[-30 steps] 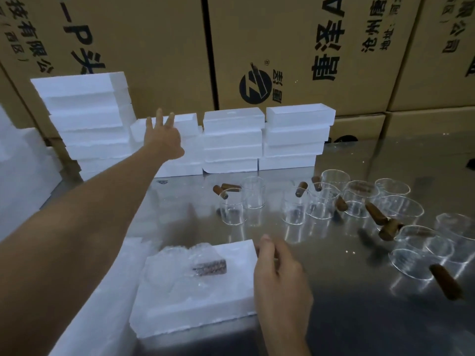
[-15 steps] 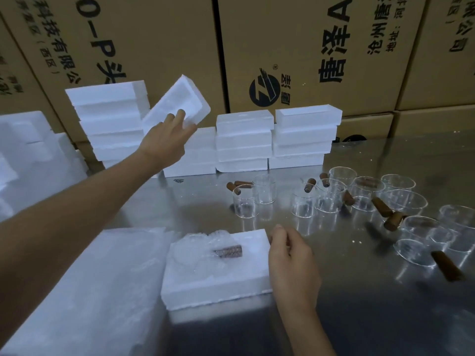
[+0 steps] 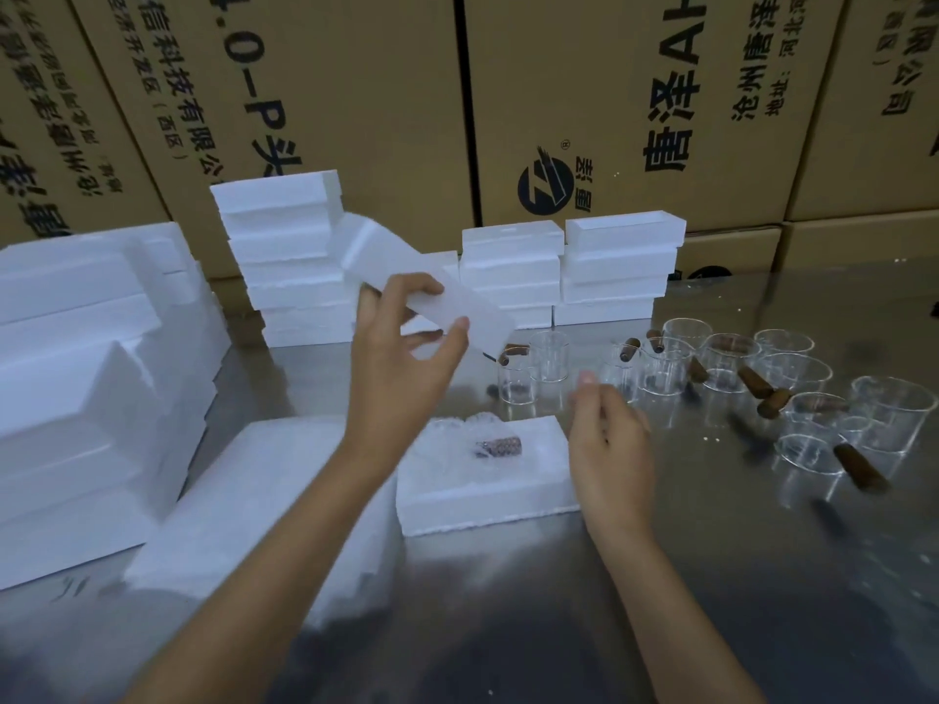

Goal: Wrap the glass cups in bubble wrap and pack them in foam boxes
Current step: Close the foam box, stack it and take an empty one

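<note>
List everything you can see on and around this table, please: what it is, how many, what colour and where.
foam box halves: several stacks, white, along the back and left
foam box base: one, white, front centre, holding the bubble-wrapped cup
foam lid: one, white, held tilted in the air
glass cups: over ten, clear with brown handles, right half of the table
bubble wrap sheets: a pile, whitish, front left
table: one, shiny metal
cardboard cartons: several, brown, printed, behind
left hand: grips the foam lid
right hand: hovers beside the base, holding nothing
</note>
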{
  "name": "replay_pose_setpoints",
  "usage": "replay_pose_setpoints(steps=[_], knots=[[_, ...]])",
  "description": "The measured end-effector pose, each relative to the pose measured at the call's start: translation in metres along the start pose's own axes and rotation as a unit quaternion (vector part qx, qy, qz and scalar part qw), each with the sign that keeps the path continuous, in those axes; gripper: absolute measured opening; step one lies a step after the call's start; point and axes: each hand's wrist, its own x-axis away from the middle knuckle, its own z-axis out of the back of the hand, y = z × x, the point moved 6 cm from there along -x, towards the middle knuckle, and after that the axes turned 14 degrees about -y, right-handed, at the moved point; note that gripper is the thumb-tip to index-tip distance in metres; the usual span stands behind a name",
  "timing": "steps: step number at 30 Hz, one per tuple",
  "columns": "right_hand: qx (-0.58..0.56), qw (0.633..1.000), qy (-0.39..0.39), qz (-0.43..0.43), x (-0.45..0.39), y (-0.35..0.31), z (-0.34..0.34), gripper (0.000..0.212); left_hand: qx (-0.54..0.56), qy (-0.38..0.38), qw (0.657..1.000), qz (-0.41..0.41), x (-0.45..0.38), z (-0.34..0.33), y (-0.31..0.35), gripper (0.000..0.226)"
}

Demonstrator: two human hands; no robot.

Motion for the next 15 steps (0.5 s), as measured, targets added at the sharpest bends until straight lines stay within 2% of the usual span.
replay_pose_setpoints(steps=[4,6,9,13,15], knots=[[-0.144,0.987,-0.067,0.000,0.006,-0.015,-0.009,0.057,0.171,-0.062,0.980,0.074,0.038,-0.030,0.007,0.029],[-0.185,0.980,-0.070,-0.037,0.006,-0.012,-0.008,0.058,0.194,-0.085,0.973,0.094,0.049,-0.034,0.006,0.023],[-0.255,0.962,-0.049,-0.080,0.004,-0.004,0.001,0.037,0.194,-0.130,0.968,0.087,0.056,-0.029,0.002,0.014],[-0.256,0.962,-0.047,-0.081,0.001,0.001,0.008,0.018,0.185,-0.210,0.953,0.119,0.063,-0.021,-0.007,0.013],[-0.257,0.961,-0.043,-0.088,0.002,0.003,0.009,0.014,0.190,-0.214,0.947,0.144,0.061,-0.012,-0.015,0.016]])
